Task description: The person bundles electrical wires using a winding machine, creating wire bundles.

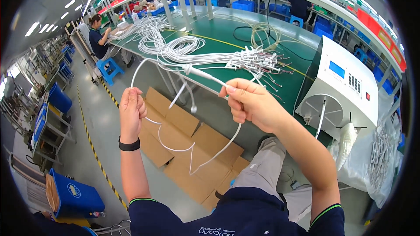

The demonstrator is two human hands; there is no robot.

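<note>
Head view: left hand [132, 107] and right hand [251, 102] pinch a slim white plastic cable [133, 74], its thicker tubular white fitting [199, 72] between them

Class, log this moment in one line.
left grip: holding white cable; right grip: holding white cable; green bench: coiled white cables; nearby: white machine

A factory workshop is being seen here: the green counter [286, 29] is being crowded by bundled white cables [209, 58] and a keypad machine [329, 88], the floor [97, 116] being striped by yellow-black tape [93, 154]!
</note>
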